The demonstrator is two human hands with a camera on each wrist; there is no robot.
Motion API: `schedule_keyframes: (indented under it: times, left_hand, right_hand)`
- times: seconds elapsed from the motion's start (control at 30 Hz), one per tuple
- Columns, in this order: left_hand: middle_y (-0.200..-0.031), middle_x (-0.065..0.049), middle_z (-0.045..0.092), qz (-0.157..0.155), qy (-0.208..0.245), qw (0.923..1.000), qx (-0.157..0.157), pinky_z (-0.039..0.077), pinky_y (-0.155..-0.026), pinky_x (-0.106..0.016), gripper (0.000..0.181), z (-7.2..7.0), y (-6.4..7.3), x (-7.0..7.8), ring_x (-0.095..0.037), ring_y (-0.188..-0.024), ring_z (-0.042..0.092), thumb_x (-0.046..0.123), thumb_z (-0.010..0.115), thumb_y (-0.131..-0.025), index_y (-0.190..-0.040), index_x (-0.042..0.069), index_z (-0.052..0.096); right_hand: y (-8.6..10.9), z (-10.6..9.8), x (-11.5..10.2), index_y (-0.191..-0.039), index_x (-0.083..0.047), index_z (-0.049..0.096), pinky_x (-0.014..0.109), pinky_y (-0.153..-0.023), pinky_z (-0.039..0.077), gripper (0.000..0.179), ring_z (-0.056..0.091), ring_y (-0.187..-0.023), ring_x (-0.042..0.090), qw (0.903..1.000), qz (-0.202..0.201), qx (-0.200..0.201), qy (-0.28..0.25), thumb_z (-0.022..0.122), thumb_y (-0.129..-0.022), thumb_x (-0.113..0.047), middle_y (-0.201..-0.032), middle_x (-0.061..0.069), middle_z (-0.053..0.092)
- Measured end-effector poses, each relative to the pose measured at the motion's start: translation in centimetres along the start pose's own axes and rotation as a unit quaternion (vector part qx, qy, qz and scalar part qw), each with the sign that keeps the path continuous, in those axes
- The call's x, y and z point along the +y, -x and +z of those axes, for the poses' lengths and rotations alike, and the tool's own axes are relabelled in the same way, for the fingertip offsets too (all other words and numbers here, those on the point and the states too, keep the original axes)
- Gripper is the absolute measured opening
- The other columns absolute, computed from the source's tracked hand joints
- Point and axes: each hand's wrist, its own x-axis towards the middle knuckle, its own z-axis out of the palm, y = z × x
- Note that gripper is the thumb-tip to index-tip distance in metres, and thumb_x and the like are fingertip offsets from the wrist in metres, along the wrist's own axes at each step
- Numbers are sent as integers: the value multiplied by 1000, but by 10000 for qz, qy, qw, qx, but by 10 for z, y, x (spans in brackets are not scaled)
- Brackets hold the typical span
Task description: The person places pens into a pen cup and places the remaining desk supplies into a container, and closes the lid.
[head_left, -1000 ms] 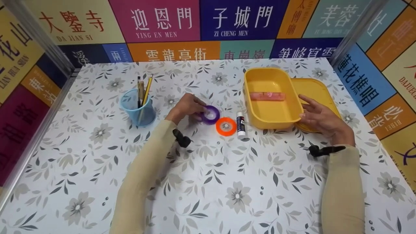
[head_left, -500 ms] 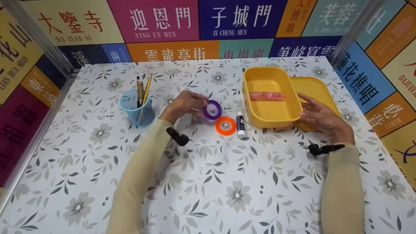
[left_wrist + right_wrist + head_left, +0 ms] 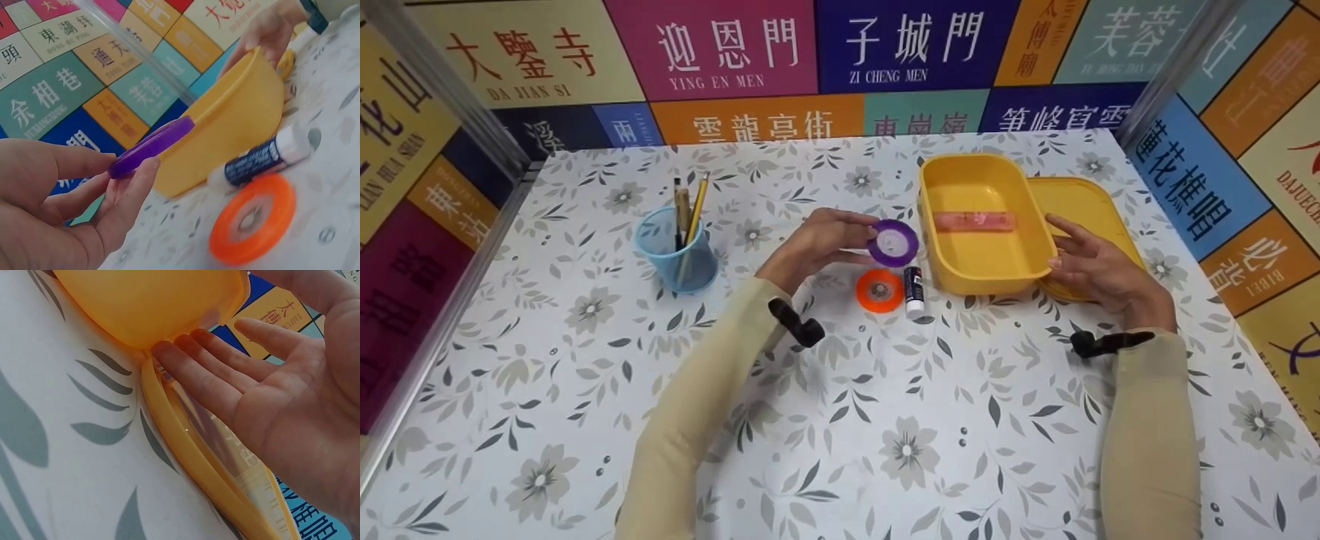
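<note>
My left hand (image 3: 825,244) pinches a purple tape roll (image 3: 894,262) between thumb and fingers. In the left wrist view the purple roll (image 3: 149,149) is held up near the wall of the yellow box (image 3: 236,118). My right hand (image 3: 1102,274) has its fingers extended at the right side of the yellow box (image 3: 990,286). In the right wrist view its fingertips (image 3: 164,350) lie against the box's lower edge, just over the lid. An orange tape roll (image 3: 865,291) and a glue stick (image 3: 914,291) lie on the table between my hands. Inside the box is a pink, semi-transparent bar-shaped thing (image 3: 975,222).
The yellow lid (image 3: 1080,196) lies on the table behind and right of the box. A light-blue cup (image 3: 664,259) holding pencils and pens (image 3: 699,202) stands at the left. Printed wall panels (image 3: 735,56) border the flower-patterned table (image 3: 840,465) at the back and sides.
My left hand has raised the purple tape roll and carried it right, over toward the box. The glue stick and orange roll stay in place. My right hand stays at the box.
</note>
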Motion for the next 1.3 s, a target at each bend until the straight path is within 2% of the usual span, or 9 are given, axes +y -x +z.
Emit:
schedule_keyframes:
  times: [0.2, 0.47, 0.7, 0.93, 1.03, 1.3]
  left_hand:
    - [-130, -20, 66, -162, 780, 9968, -6, 63, -83, -35, 33, 25, -9, -2, -24, -102, 71, 3, 63, -96, -129, 3, 66]
    - [-122, -15, 70, -236, 1280, 9915, -40, 63, -83, -34, 28, 56, -19, -5, -24, -101, 73, 5, 64, -96, -124, 5, 69]
    - [-108, -10, 74, -310, 1378, 9900, 40, 63, -81, -32, 18, 77, -26, -3, -22, -96, 75, 8, 69, -93, -109, 11, 77]
    - [-100, -8, 74, -509, 1064, 9914, 574, 64, -76, -30, 18, 99, -35, 3, -21, -89, 75, 8, 71, -91, -106, 13, 79]
    - [-98, -7, 74, -501, 958, 9917, 691, 64, -76, -30, 18, 107, -38, 7, -21, -88, 74, 7, 72, -90, -106, 11, 79]
    - [-97, -10, 75, -306, 825, 9940, 654, 64, -76, -32, 18, 122, -43, 13, -21, -83, 75, 2, 72, -89, -106, 5, 77]
  right_hand:
    - [1, 0, 0, -158, -40, 25, 23, -98, 55, 77, 63, -123, 11, 10000, 22, -44, 10, 62, -98, -9, -167, 2, 25]
    - [0, 0, 1, -159, -36, 24, 23, -98, 55, 78, 64, -122, 11, 9998, -138, -116, 72, 62, -98, -5, -165, 6, 27]
    - [1, 1, -1, -159, -37, 24, 23, -100, 54, 78, 63, -123, 11, 9999, -51, -84, 53, 62, -98, -7, -166, 5, 26]
    - [1, 2, -2, -156, -43, 28, 21, -98, 54, 77, 63, -122, 8, 9995, 146, 131, 257, 66, -96, -13, -167, 0, 26]
    - [1, 1, -1, -156, -43, 29, 21, -99, 54, 76, 62, -123, 7, 9997, 93, 70, 211, 65, -97, -11, -167, 0, 26]
    - [1, -2, 2, -158, -36, 27, 24, -100, 54, 75, 62, -125, 12, 9992, -261, -287, -17, 59, -99, -3, -166, 7, 26]
